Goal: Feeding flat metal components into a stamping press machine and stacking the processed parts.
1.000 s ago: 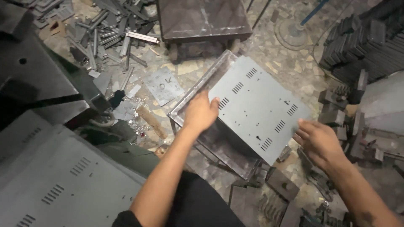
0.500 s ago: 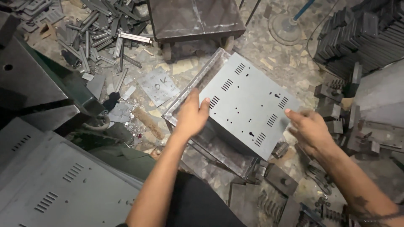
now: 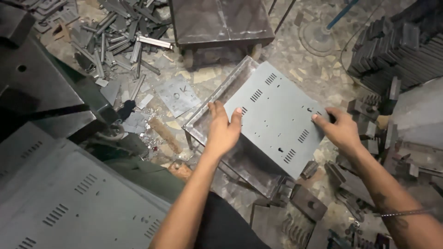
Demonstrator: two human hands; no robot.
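Where the camera looks straight down, the lines run from the largest thing to the smallest:

Floor: speckled stone floor, strewn with metal offcuts; everything here rests on it or just above it.

Stacked panels: grey slotted panels fill the lower left corner, well apart from both hands.

Dark plate: a dull metal plate on small wheels lies at the top centre, beyond the work.

Perforated sheet: grey metal sheet with short rows of slots; its long axis runs from upper left to lower right; it lies tilted over a shallow metal tray, covering most of it, with the tray's left rim and near part showing.

Left hand: left hand lies flat, fingers spread, on the sheet's left edge where it meets the tray rim; pressing on it, not closed round it.

Right hand: right hand grips the sheet's right edge, fingers curled over the top face, thumb hidden.

Relation: the sheet spans between the two hands, each on an opposite long side; neither is clearly nearer; the sheet's far corner points away from the person.

Scrap strips: loose metal strips heaped at upper left.

Small blocks: dark stacked blocks at upper right.
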